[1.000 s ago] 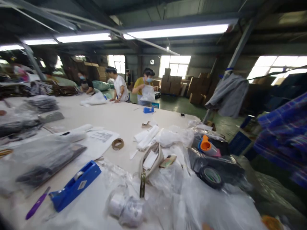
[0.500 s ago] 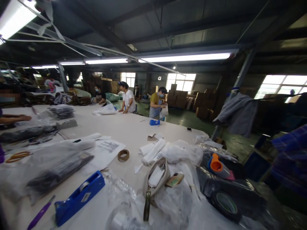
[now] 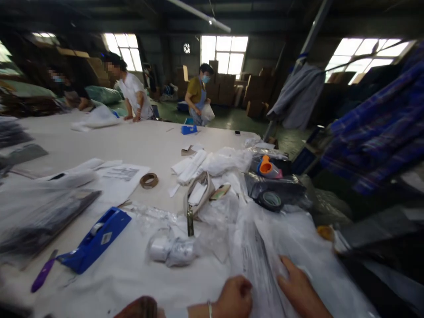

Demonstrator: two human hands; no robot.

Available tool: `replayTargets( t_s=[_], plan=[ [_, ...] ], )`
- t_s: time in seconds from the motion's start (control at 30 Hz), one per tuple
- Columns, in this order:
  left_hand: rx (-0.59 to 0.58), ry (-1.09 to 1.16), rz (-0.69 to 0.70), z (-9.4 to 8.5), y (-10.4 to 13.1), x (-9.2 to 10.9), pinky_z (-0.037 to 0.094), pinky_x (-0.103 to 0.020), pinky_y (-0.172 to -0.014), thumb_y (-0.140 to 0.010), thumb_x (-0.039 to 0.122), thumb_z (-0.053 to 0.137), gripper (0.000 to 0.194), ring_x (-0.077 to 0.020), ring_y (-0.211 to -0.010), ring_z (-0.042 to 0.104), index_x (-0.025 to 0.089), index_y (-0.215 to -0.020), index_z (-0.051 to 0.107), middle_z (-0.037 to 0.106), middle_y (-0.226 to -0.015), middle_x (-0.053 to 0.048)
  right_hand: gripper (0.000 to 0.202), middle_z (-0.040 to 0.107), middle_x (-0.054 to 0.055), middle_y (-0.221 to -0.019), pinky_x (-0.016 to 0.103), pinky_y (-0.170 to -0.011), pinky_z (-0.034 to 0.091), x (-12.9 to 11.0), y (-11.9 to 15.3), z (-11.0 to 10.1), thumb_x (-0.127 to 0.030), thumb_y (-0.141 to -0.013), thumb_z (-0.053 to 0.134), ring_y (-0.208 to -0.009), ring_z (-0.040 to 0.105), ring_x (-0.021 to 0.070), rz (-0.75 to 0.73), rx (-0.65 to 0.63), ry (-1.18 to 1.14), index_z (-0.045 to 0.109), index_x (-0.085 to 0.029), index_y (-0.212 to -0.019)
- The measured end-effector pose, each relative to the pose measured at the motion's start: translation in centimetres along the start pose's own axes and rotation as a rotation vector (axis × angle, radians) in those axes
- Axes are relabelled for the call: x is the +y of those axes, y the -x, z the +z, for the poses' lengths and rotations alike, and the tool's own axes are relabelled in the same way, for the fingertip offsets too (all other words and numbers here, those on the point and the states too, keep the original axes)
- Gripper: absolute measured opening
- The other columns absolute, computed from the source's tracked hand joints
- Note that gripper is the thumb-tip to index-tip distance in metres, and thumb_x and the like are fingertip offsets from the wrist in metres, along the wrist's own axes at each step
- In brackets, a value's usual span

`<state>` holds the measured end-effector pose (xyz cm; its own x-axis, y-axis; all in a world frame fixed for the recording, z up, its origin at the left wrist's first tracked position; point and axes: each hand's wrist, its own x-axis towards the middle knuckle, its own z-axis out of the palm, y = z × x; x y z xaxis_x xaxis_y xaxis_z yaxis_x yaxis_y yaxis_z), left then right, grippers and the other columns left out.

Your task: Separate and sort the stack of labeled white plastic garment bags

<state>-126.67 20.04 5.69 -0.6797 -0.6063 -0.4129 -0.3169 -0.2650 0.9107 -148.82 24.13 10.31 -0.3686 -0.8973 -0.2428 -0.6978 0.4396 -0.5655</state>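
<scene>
A clear plastic bag (image 3: 256,258) with dark and pale folded contents lies at the front of the table between my two hands. My left hand (image 3: 234,295) is closed, its curled fingers at the bag's left edge. On the right side of the bag rests my right hand (image 3: 300,285), thumb and forefinger apart, touching the plastic; its other fingers are hard to see. Left of my left hand sits a plastic-wrapped white roll (image 3: 172,251). A beige pouch (image 3: 199,194), its zip hanging down, stands just beyond the bag.
A blue tape dispenser (image 3: 96,238) and a purple-handled cutter (image 3: 44,274) lie at the left. Brown tape (image 3: 149,180) sits mid-table. Black tape (image 3: 270,200) and an orange tape gun (image 3: 266,165) rest at the right. Co-workers (image 3: 200,95) stand across the table.
The view has tipped down and turned slightly, so the table things sit higher and further left. Both my hands have come into view at the plastic bag.
</scene>
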Motion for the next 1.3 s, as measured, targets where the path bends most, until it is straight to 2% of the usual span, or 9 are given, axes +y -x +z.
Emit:
replayTargets(
  t_s=[0.03,0.1,0.23,0.43,0.63,0.87,1.07,1.2,1.3],
  plan=[
    [0.131,-0.027,-0.064,-0.1,-0.4,-0.4,0.049,-0.036,-0.092,-0.08,0.02,0.061,0.027,-0.0228,-0.099,0.061,0.016,-0.106,0.066,0.067,-0.103,-0.009,0.056,0.067,0.016,-0.121,0.034,-0.1,0.047,0.0,0.2,-0.6,-0.027,-0.074,0.041,-0.114,0.063,0.0256,0.03,0.013,-0.017,0.057,-0.009,-0.124],
    [0.214,-0.021,-0.13,0.0,-0.9,-0.6,0.049,-0.032,-0.089,-0.073,0.011,0.06,0.036,-0.0212,-0.094,0.062,0.012,-0.109,0.064,0.067,-0.101,-0.01,0.056,0.069,0.016,-0.116,0.035,-0.095,0.049,-0.4,0.6,-1.5,-0.032,-0.073,0.042,-0.108,0.065,0.0264,0.077,0.01,-0.055,0.058,-0.008,-0.121],
    [0.154,0.125,-0.174,1.2,-1.2,0.3,0.049,-0.027,-0.069,-0.071,0.008,0.061,0.042,-0.0156,-0.077,0.059,0.013,-0.113,0.06,0.065,-0.095,-0.007,0.052,0.071,0.014,-0.11,0.034,-0.09,0.05,-1.3,1.1,-2.3,-0.033,-0.072,0.044,-0.1,0.066,0.0257,0.091,0.011,-0.145,0.061,-0.01,-0.115],
    [0.116,0.228,-0.293,2.9,-1.7,2.6,0.035,-0.023,-0.049,-0.075,0.011,0.058,0.006,-0.0106,-0.052,0.046,0.014,-0.08,0.056,0.048,-0.059,0.003,0.04,0.073,0.009,-0.096,0.032,-0.082,0.05,-1.7,1.2,-2.2,-0.032,-0.073,0.046,-0.091,0.066,0.0235,0.099,0.027,-0.15,0.064,-0.015,-0.104],
    [0.149,-0.073,0.006,4.6,-1.1,3.0,0.034,-0.025,-0.056,-0.069,0.013,0.06,0.011,-0.0111,-0.061,0.044,0.016,-0.079,0.058,0.046,-0.065,0.004,0.035,0.07,0.009,-0.091,0.032,-0.08,0.047,-2.0,0.9,-2.0,-0.03,-0.074,0.044,-0.087,0.064,0.0242,0.154,0.116,-0.011,0.062,-0.016,-0.101],
    [0.045,-0.101,0.128,5.8,-0.1,2.9,0.039,-0.027,-0.06,-0.068,0.014,0.056,0.065,-0.014,-0.067,0.05,0.019,-0.133,0.05,0.057,-0.079,0.001,0.03,0.069,0.009,-0.087,0.033,-0.079,0.046,-3.8,0.0,-0.4,-0.026,-0.08,0.041,-0.085,0.065,0.0234,0.094,0.064,0.07,0.061,-0.017,-0.1],
    [-0.01,-0.224,0.268,5.8,0.5,3.7,0.046,-0.033,-0.071,-0.069,0.013,0.055,0.059,-0.0214,-0.081,0.057,0.016,-0.128,0.053,0.065,-0.099,-0.01,0.07,0.056,0.022,-0.134,0.04,-0.104,0.04,-5.0,0.1,1.0,-0.049,-0.083,0.053,-0.124,0.054,0.0319,0.039,0.042,0.199,0.042,-0.006,-0.138],
    [-0.093,-0.388,0.322,4.5,1.2,3.7,0.05,-0.038,-0.077,-0.077,0.023,0.059,0.04,-0.0254,-0.082,0.059,0.015,-0.116,0.061,0.066,-0.095,-0.013,0.044,0.068,0.016,-0.112,0.035,-0.093,0.045,-4.8,-0.3,0.5,-0.024,-0.081,0.046,-0.106,0.063,0.0268,0.042,0.041,0.231,0.056,-0.012,-0.122],
    [0.089,-0.41,0.424,2.2,1.3,2.8,0.047,-0.041,-0.094,-0.083,0.029,0.059,0.04,-0.027,-0.1,0.057,0.017,-0.121,0.058,0.063,-0.108,-0.014,0.027,0.07,0.01,-0.09,0.033,-0.082,0.047,-3.6,-0.7,-1.0,-0.025,-0.082,0.041,-0.088,0.066,0.0234,0.081,0.062,0.162,0.062,-0.018,-0.097]
  ],
)
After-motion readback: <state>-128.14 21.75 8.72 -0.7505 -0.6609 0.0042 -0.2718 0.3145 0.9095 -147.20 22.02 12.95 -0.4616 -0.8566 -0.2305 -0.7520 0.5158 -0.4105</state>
